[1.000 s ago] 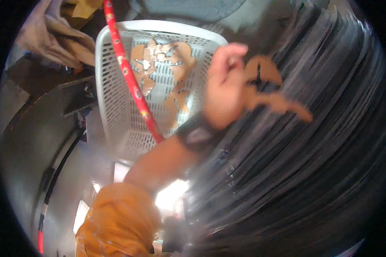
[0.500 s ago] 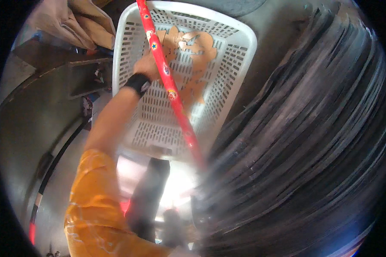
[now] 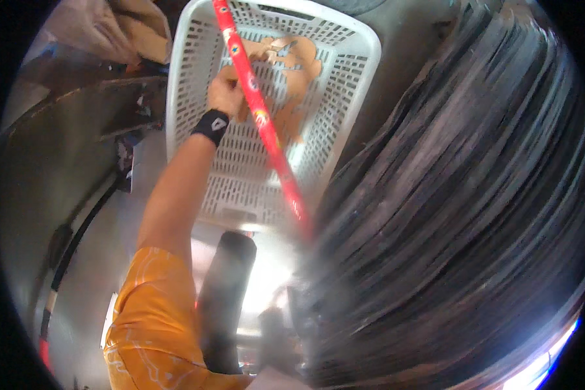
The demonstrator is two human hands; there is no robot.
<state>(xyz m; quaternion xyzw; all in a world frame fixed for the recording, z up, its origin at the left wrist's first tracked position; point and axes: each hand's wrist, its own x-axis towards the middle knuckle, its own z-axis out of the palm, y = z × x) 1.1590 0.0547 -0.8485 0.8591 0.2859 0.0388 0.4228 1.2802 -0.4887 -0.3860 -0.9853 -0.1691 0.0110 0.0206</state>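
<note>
My left hand (image 3: 225,97), with a black wristband, reaches into a white slotted plastic basket (image 3: 354,97). Its fingers look curled in. The red handle and the hand itself partly hide them, so what they hold cannot be made out. Beside the hand, flat tan cut-out pieces (image 3: 298,78) with curved edges lie on the basket's bottom. A red broom handle (image 3: 260,116) with small coloured patterns slants across the basket in front of the hand. Its lower end meets a broad mass of dark broom bristles (image 3: 448,208) filling the right side. My right hand does not show.
Brown sacking or paper (image 3: 104,32) stands at the upper left. A curved metal wall (image 3: 39,188) runs down the left side. Below the basket is a dark, rounded, long object (image 3: 227,292) over a bright, glaring surface.
My left hand has shifted slightly within the basket, and more of its curled shape shows beside the red handle. Basket and handle sit a little higher in the view.
</note>
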